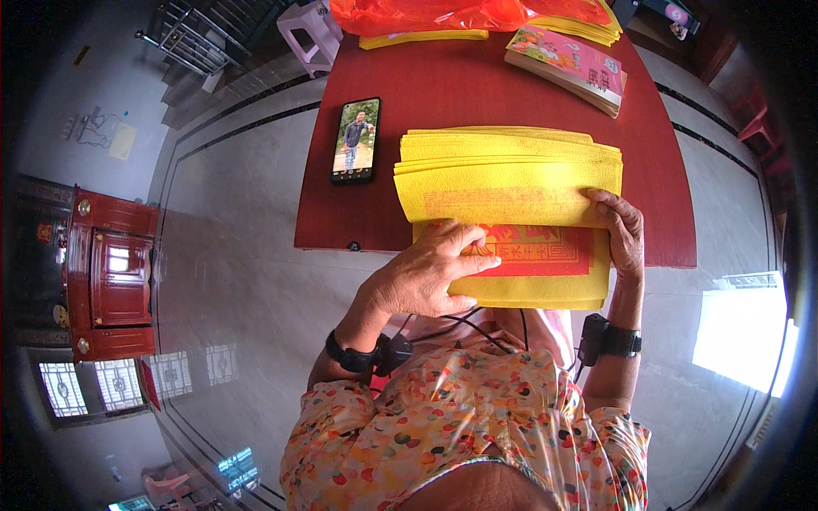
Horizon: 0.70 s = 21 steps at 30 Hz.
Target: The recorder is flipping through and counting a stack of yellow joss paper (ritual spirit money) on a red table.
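Note:
A stack of yellow paper sheets (511, 150) lies at the near edge of the dark red table (447, 83). Its top sheet, printed with faint red marks, is lifted and curved over a red printed panel (537, 255) with gold characters. My right hand (621, 223) pinches the right edge of that lifted sheet between thumb and fingers. My left hand (441, 268) rests on the left part of the red panel and yellow paper, its fingers spread and pointing right. What lies under the left palm is hidden.
A lit smartphone (356, 140) lies at the table's left. Toward the far right is a pink-covered book (569, 67). Red plastic bags (434, 16) cover more yellow paper (425, 39) at the far edge. A pale plastic stool (310, 35) stands beyond the table's far left corner.

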{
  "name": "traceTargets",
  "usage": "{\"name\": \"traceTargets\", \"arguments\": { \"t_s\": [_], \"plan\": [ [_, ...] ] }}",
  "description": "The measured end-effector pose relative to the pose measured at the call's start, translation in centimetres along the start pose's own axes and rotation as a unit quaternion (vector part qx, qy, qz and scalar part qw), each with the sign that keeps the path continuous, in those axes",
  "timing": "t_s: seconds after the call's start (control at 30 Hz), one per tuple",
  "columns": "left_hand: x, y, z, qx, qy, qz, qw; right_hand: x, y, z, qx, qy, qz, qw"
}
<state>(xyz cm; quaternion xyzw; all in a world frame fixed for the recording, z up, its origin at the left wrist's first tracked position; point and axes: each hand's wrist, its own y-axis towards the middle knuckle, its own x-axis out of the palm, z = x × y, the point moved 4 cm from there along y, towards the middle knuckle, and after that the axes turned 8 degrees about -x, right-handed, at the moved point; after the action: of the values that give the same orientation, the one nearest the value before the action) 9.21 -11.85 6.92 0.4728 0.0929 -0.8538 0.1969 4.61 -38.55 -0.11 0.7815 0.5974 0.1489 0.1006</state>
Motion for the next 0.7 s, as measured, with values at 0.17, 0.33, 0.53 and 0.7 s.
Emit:
{"name": "traceTargets", "arguments": {
  "t_s": [0.17,0.33,0.53,0.7],
  "plan": [
    [0.01,0.00,-0.02,0.003,-0.002,0.001,1.000,-0.07,0.00,0.02,0.004,0.004,-0.002,1.000],
    [-0.02,0.02,0.03,0.000,-0.006,0.003,1.000,0.17,0.02,-0.17,0.004,0.004,0.001,1.000],
    [0.02,-0.03,0.00,-0.002,-0.007,0.014,1.000,0.16,0.04,-0.32,-0.011,0.000,-0.009,1.000],
    [-0.01,-0.07,-0.25,0.005,0.000,0.029,1.000,0.64,0.23,-0.77,-0.018,0.000,-0.017,1.000]
  ]
}}
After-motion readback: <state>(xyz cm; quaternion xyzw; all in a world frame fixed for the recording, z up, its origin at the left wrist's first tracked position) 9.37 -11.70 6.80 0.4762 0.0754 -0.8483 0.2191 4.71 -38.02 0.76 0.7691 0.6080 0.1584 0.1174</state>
